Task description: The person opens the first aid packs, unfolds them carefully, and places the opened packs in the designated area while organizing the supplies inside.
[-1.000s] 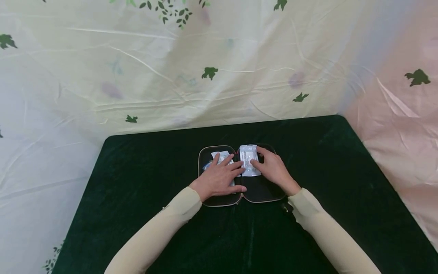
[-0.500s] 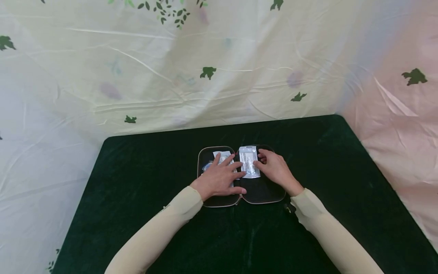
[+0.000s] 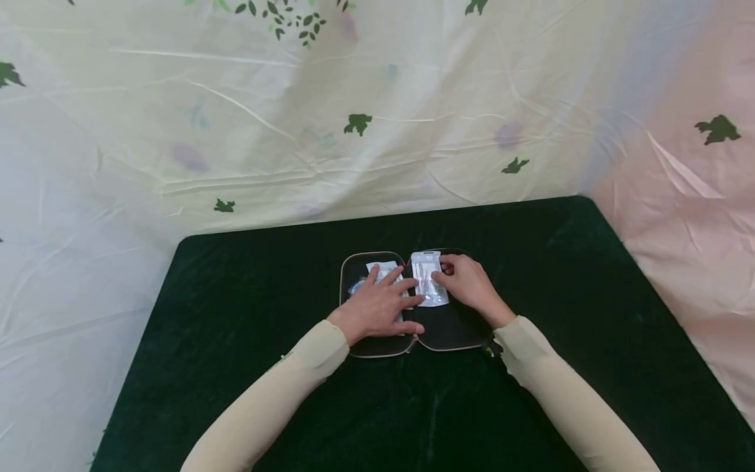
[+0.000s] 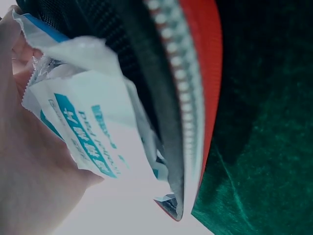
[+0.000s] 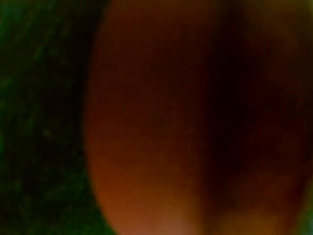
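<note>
A small zip case with a dark lining lies spread flat on the table, its two halves side by side. My left hand rests with fingers spread over the left half, covering much of several white packets there. Up close in the left wrist view, a white packet with blue print sits against the palm, beside the case's zipper. On the right half lies a flat silvery-white packet. My right hand pinches its right edge between thumb and curled fingers. The right wrist view is dark and blurred.
Dark green velvet-like cloth covers the table around the case. Behind it hangs a pale curtain with green leaf shapes. A small dark object shows by the right cuff.
My right hand drew slightly back from the silvery-white packet, then came left again onto its edge. That packet has shifted very little. The left hand has stayed in place.
</note>
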`<state>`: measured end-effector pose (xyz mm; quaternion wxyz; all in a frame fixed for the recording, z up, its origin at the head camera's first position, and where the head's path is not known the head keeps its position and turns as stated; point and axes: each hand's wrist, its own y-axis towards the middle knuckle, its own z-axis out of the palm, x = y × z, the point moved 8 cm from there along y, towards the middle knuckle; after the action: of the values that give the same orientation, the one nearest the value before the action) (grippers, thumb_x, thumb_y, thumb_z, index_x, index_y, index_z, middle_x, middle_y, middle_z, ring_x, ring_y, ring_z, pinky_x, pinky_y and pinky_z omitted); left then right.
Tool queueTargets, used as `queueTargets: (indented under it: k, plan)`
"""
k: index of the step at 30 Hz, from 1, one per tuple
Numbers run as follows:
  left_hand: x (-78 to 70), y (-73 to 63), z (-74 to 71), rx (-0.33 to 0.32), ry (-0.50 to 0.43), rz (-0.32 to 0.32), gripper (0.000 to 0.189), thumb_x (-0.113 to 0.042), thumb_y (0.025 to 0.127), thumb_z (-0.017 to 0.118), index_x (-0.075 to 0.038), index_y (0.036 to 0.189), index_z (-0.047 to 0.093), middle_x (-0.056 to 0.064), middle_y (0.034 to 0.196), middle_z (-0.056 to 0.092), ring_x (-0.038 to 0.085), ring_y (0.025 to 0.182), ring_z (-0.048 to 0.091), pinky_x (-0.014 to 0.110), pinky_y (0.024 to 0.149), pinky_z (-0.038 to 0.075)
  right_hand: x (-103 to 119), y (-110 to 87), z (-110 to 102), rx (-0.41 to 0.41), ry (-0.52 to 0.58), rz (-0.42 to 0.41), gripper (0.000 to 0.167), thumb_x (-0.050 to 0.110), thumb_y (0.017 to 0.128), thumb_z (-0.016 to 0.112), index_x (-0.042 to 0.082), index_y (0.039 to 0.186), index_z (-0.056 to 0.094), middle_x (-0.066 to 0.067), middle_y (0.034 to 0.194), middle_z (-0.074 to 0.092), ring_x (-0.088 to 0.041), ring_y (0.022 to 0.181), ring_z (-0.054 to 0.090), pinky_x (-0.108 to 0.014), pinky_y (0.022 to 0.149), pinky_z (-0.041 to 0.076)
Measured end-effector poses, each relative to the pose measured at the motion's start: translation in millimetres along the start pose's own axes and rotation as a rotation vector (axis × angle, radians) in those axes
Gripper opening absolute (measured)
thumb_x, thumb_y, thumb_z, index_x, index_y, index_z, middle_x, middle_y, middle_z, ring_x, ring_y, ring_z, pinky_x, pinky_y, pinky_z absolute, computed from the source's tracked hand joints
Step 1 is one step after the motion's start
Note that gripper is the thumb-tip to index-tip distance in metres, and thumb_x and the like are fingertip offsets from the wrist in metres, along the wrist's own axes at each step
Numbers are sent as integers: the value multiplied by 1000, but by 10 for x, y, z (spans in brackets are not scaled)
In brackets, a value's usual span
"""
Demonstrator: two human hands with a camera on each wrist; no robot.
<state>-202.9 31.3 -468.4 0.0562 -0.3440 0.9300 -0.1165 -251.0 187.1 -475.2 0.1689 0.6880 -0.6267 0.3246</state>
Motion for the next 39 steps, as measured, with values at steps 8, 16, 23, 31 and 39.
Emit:
queueTargets:
  k: [8, 16, 23, 31, 39]
  plan:
    - [6, -8, -6, 2, 5, -2, 73, -79, 97, 37, -37, 156, 46, 0, 169, 30, 34, 158, 17, 67, 122, 16, -22, -56, -5, -2, 25, 26, 39, 22, 101, 67, -5, 130, 65, -17, 110, 66, -27, 91, 59, -37, 76, 48]
    - [24, -36, 11, 22, -5, -9, 74, -79, 97, 35, -38, 158, 43, -2, 170, 26, 33, 158, 15, 66, 122, 14, -93, -28, -16, -4, 37, 85, 27, 22, 101, 68, -1, 115, 73, -14, 101, 68, -25, 83, 59, -34, 72, 47]
    - [37, -59, 16, 12, -42, -2, 75, -79, 98, 33, -38, 160, 40, -3, 172, 22, 32, 159, 12, 66, 123, 11, -105, -53, -60, -32, 48, 95, 22, 17, 101, 63, 0, 110, 71, -13, 95, 67, -23, 77, 59, -33, 68, 48]
    - [39, -89, 3, -10, -101, -6, 77, -78, 98, 36, -35, 162, 35, -3, 173, 17, 31, 159, 8, 66, 123, 6, -101, -152, -209, -137, 126, 62, 23, 18, 104, 59, 1, 118, 66, -17, 106, 69, -26, 87, 64, -37, 76, 53]
    - [44, -185, -37, -51, -151, -12, 80, -77, 98, 38, -28, 161, 39, 1, 172, 21, 31, 159, 10, 68, 122, 6, -196, -269, -423, -246, 146, 46, 25, 20, 104, 62, -1, 118, 68, -20, 107, 71, -27, 85, 65, -34, 71, 52]
